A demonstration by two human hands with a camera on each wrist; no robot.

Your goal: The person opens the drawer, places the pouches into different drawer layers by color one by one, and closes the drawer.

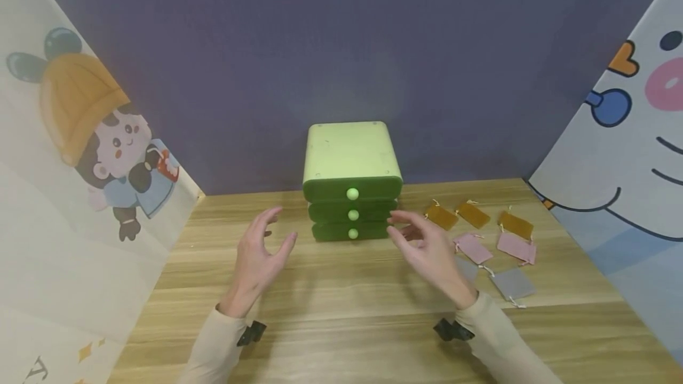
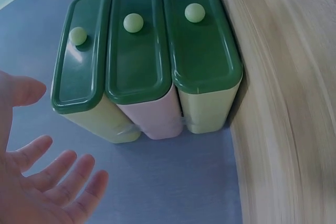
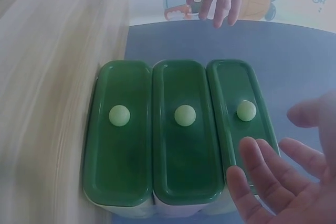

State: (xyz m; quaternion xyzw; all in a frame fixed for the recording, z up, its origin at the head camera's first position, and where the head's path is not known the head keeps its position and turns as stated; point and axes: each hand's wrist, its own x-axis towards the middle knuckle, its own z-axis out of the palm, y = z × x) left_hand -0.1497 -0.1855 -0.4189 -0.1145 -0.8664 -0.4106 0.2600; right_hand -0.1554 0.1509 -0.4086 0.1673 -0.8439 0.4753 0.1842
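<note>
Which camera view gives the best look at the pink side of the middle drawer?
The left wrist view: the pink side shows plainly there, beside its green front. The right wrist view catches only a pale sliver along the bottom; the head view shows the front, no pink.

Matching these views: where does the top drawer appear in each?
Head: top drawer, centre, above the other two.
Left wrist: top drawer, upper left, leftmost of three.
Right wrist: top drawer, right of centre, rightmost of three, partly behind the right hand.
Shared landmark: the table, next to the bottom drawer in every view.
</note>
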